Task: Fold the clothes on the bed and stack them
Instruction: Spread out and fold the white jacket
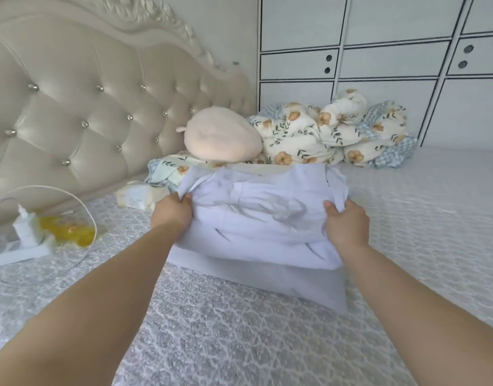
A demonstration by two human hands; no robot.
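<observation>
Working across from the headboard side of the bed, you pass a clear plastic bag with a white bottle and something yellow inside [42,232], lying well apart from the job. Your left hand [173,211] comes next, fingers curled tight around the left edge of the pale lilac cotton garment [256,227]. That garment sits at the middle of the grey patterned bedspread [239,330], partly folded, its long axis running side to side between your hands, its lower layer lying on the bedspread nearer you. Your right hand [346,224] pinches the opposite edge, thumb on top, fingers tucked beneath. Both hands sit level and equally near the cloth, so neither leads; the fold likely turns on bringing the held far portion toward you over the lower layer. Behind the garment, toward the far edge, rest a beige round cushion [223,137] and a bundled floral quilt [331,132]. No finished stack shows yet.
</observation>
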